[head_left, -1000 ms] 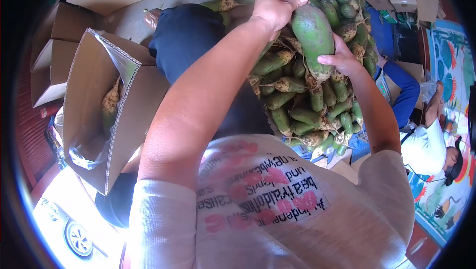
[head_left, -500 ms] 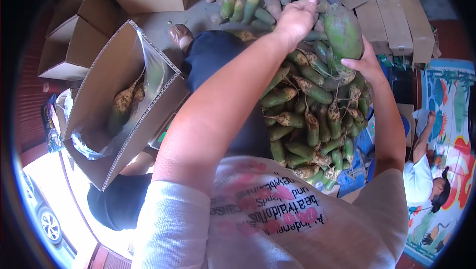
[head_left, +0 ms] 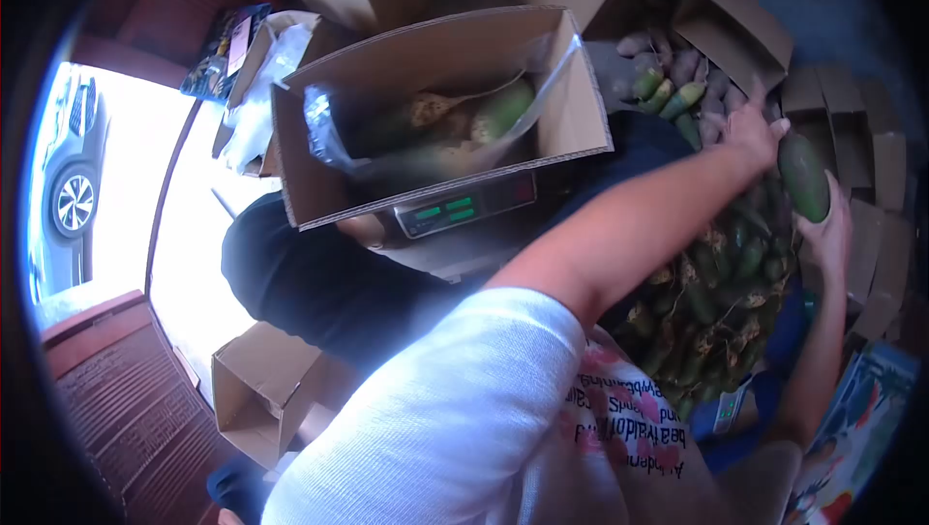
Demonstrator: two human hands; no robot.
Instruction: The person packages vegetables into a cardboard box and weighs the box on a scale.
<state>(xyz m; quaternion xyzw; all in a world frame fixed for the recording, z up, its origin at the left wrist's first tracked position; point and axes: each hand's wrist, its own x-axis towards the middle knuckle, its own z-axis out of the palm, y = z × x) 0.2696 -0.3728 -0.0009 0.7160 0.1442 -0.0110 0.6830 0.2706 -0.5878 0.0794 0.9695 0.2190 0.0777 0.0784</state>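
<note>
My right hand [head_left: 827, 227] grips the lower end of a large green radish [head_left: 803, 177], held upright above the pile. My left hand [head_left: 753, 136] is beside the radish's top, thumb and a finger apart, with nothing visible between them. Its finger outlines are slightly blurred. Below my forearms lies a heap of green radishes [head_left: 711, 302] with brown, stringy root ends. A cardboard box [head_left: 581, 99] lined with clear plastic holds a few radishes [head_left: 503, 111], blurred. It sits on a digital scale [head_left: 464, 206] with green lit figures.
More green and pinkish radishes [head_left: 663, 90] lie behind my left hand. Cardboard boxes [head_left: 735, 31] stand at the back and right. Another carton [head_left: 266, 390] is at lower left, near a brown shutter [head_left: 126, 409]. A car [head_left: 73, 186] shows outside.
My view has swung left, so the lined box and its scale now show more fully. The radish stays in my right hand, and my left hand's fingers have spread from a more curled shape.
</note>
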